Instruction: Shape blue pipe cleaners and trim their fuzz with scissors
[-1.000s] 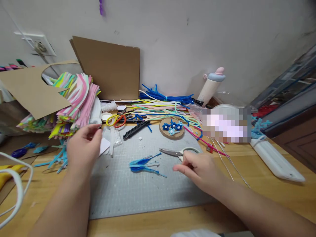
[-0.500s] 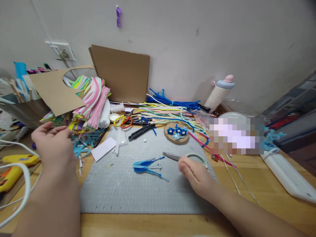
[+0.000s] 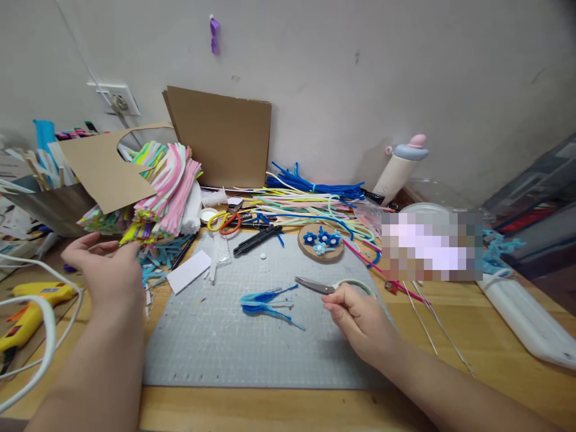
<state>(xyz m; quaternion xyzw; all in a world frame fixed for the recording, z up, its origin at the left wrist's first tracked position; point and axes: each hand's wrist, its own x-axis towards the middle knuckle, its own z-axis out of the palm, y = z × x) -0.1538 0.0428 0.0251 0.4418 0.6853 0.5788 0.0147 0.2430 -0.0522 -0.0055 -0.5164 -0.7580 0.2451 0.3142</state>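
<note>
My right hand rests on the grey cutting mat, fingers curled on the pale handle of a pair of scissors whose blades point left. Just left of the blades lies a bent blue pipe-cleaner piece. My left hand hovers over the table's left side with fingers spread and nothing in it, near a stack of pastel pipe cleaners and loose blue offcuts.
A yellow glue gun with a white cable lies far left. Cardboard sheets lean on the wall. Loose pipe cleaners, a wooden disc with blue flowers, a bottle, thin wires and a white case lie around.
My left hand swung left, from the mat's edge to near the pastel stack. My right hand closed on the scissors' handle. The view turned left, showing the glue gun.
</note>
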